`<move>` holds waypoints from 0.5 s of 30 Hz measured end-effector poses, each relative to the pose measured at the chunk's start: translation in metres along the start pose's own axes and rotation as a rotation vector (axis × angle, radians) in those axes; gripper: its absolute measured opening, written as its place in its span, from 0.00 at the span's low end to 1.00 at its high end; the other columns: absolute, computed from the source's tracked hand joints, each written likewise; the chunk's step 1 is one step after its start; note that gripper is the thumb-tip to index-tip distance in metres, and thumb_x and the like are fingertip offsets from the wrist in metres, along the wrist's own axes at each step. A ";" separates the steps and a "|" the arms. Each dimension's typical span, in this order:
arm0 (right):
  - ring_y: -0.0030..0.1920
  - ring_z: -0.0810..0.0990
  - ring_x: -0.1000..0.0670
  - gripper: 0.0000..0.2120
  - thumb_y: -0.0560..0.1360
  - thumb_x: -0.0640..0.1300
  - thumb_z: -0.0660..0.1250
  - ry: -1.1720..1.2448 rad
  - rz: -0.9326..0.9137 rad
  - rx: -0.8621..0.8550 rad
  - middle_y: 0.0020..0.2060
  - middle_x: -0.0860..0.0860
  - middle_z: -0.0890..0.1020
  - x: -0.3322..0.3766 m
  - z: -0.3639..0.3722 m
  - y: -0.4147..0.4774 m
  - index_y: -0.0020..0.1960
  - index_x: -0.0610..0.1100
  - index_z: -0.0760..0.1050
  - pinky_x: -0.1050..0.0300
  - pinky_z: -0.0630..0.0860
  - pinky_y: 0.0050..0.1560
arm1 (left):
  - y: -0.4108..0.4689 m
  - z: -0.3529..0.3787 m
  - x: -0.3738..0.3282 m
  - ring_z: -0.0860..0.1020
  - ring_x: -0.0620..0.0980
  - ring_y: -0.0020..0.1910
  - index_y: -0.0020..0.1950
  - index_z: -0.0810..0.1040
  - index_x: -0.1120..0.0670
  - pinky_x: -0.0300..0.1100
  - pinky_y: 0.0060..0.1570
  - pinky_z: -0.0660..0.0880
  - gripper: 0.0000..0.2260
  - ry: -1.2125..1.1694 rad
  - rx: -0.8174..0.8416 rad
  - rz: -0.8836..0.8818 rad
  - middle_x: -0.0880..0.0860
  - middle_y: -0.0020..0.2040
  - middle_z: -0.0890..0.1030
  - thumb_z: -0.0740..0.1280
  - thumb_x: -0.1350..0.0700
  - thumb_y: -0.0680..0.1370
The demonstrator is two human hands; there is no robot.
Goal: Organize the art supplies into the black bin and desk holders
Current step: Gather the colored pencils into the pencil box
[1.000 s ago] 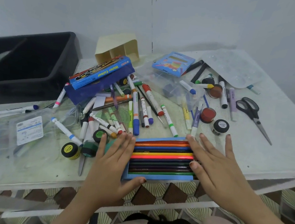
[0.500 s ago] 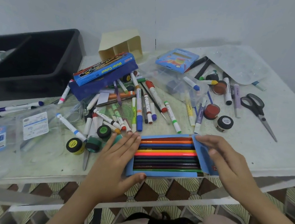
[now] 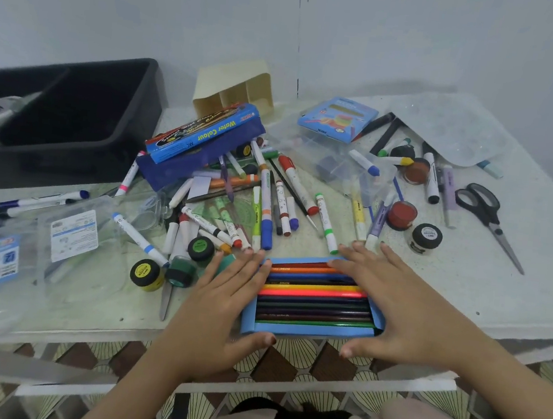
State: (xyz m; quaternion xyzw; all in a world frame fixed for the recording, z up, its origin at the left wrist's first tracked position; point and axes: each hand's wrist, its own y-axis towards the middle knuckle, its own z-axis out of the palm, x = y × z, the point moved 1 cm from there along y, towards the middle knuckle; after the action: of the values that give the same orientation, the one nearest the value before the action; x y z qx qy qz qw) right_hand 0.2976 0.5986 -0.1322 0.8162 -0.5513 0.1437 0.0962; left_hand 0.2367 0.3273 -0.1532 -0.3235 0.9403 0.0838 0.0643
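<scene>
While both hands rest at the near edge of the bench (image 3: 516, 298), I see the open blue pencil box (image 3: 306, 330) lying flat between them, its row of coloured pencils (image 3: 314, 289) running side to side. The left hand (image 3: 222, 306) lies with its fingers straight and close together over the box's left end, the thumb set against the near wall. The right hand (image 3: 418, 311) is spread flat over the right end, fingers fanned toward the far rim and the thumb down at the near corner. Neither hand curls round anything.

Just beyond the box a heap of markers (image 3: 264, 201) lies scattered, with a blue water colour box (image 3: 204, 132) propped at the heap's far left side. A yellow-lidded pot (image 3: 146, 273) and a green-lidded pot (image 3: 201, 248) sit just left of the left hand. To the right, a black-lidded pot (image 3: 426, 236) and a red pot (image 3: 402, 214) stand near each other, and black-handled scissors (image 3: 485, 212) lie toward the bench's right side. The black bin (image 3: 67, 158) sits at the far left. The cream desk holder (image 3: 234, 84) is near the wall, its compartments opening toward me.
</scene>
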 end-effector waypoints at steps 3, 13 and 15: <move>0.76 0.43 0.53 0.47 0.64 0.79 0.56 -0.063 -0.002 0.040 0.76 0.54 0.50 0.006 0.005 0.008 0.74 0.62 0.41 0.54 0.34 0.74 | 0.000 -0.002 0.001 0.50 0.45 0.76 0.78 0.51 0.55 0.50 0.73 0.44 0.38 -0.001 0.005 0.002 0.50 0.77 0.55 0.52 0.31 0.76; 0.67 0.66 0.47 0.34 0.69 0.72 0.59 -0.029 -0.029 -0.078 0.68 0.48 0.68 0.002 0.010 0.009 0.72 0.60 0.62 0.52 0.62 0.66 | 0.006 -0.024 0.005 0.54 0.38 0.74 0.76 0.58 0.48 0.35 0.72 0.47 0.27 -0.339 -0.245 -0.103 0.37 0.75 0.58 0.51 0.38 0.79; 0.67 0.67 0.46 0.33 0.70 0.72 0.59 -0.028 -0.020 -0.089 0.68 0.47 0.69 -0.003 0.010 0.008 0.71 0.60 0.65 0.48 0.65 0.67 | 0.018 -0.038 0.016 0.63 0.39 0.70 0.72 0.65 0.49 0.41 0.69 0.58 0.23 -0.322 -0.357 -0.156 0.39 0.69 0.67 0.53 0.42 0.79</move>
State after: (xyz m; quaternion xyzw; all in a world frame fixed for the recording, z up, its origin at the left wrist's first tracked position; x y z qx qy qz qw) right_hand 0.2906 0.5948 -0.1423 0.8186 -0.5500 0.1068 0.1263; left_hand 0.2109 0.3245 -0.1170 -0.3836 0.8605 0.2939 0.1612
